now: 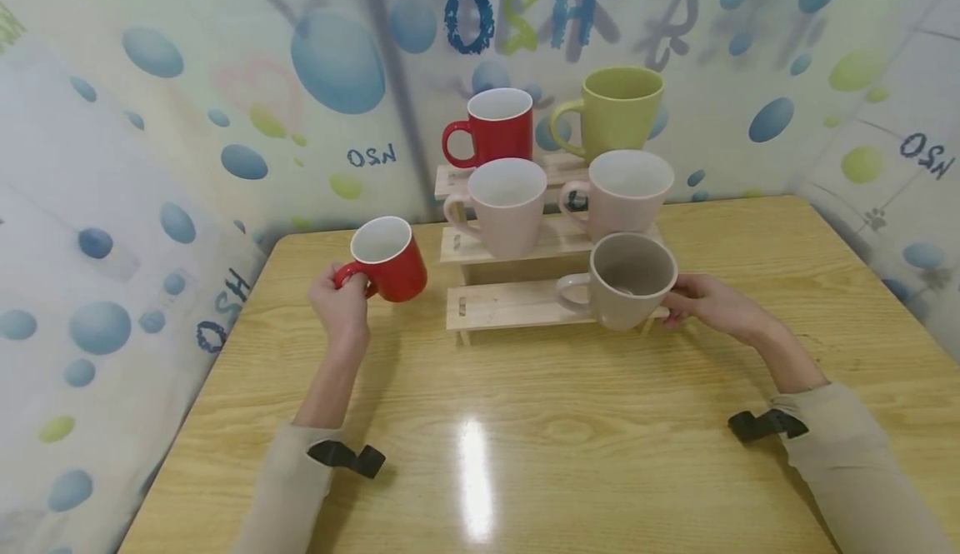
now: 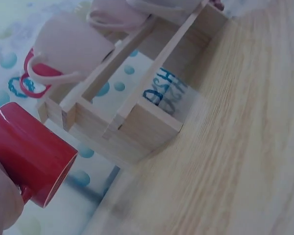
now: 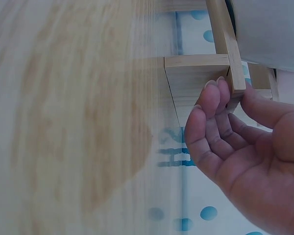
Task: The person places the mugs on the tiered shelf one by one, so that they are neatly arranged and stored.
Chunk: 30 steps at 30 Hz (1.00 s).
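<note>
My left hand (image 1: 341, 300) pinches the handle of a red mug (image 1: 397, 267), white inside, holding it beside the wooden tiered rack (image 1: 495, 304). In the left wrist view the same red mug (image 2: 32, 152) is tilted next to the rack's end. My right hand (image 1: 705, 300) grips the right end of the lowest shelf; the right wrist view shows the thumb above and curled fingers (image 3: 210, 100) beneath the shelf end (image 3: 237, 83). Just beside that hand, a grey-beige mug (image 1: 626, 287) stands on the lowest shelf, its handle pointing left.
On the middle shelf stand two pale pink mugs, one left (image 1: 510, 217) and one right (image 1: 622, 192). Another red mug (image 1: 513, 133) and a green mug (image 1: 622, 112) occupy the top shelf. Behind the wood-grain table (image 1: 562, 437) hangs a patterned backdrop (image 1: 337, 62).
</note>
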Each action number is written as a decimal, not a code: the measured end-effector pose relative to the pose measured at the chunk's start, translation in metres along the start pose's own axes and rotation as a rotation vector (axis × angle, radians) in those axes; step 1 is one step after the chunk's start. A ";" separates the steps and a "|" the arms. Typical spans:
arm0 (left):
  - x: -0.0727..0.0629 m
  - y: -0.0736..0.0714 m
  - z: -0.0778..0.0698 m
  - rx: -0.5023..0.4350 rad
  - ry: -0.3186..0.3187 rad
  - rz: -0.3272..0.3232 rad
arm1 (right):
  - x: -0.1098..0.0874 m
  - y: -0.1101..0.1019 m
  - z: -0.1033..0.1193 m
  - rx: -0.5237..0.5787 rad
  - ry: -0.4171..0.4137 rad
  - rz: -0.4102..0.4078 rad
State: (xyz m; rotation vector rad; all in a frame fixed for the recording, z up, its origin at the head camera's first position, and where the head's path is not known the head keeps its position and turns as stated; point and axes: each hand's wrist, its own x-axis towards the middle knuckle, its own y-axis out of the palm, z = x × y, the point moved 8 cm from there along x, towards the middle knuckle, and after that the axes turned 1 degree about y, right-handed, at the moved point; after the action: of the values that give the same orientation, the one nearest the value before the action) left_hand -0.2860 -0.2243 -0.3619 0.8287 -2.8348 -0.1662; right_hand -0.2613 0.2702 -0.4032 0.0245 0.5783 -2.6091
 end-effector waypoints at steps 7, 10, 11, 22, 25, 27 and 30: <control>-0.020 0.001 -0.016 0.015 0.027 0.052 | -0.001 -0.001 -0.001 -0.012 -0.009 -0.008; -0.030 0.004 -0.020 0.011 0.018 0.079 | -0.001 -0.001 0.000 -0.017 -0.014 -0.009; -0.033 0.006 -0.021 0.009 0.013 0.089 | -0.001 -0.001 0.000 -0.016 -0.012 -0.009; -0.064 0.031 -0.018 0.000 -0.029 0.211 | -0.001 -0.001 0.002 -0.012 0.003 -0.005; -0.072 0.040 -0.015 0.015 -0.034 0.251 | -0.001 -0.001 0.002 -0.019 0.009 -0.009; -0.077 0.046 -0.012 0.027 -0.037 0.277 | -0.001 0.000 0.002 -0.020 0.011 -0.008; -0.084 0.054 -0.009 0.039 -0.028 0.310 | -0.001 0.000 0.002 -0.027 0.013 -0.007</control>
State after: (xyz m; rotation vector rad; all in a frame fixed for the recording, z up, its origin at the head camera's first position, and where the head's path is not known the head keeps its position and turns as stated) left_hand -0.2432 -0.1338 -0.3565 0.3865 -2.9547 -0.0798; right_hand -0.2599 0.2702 -0.4012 0.0312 0.6194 -2.6089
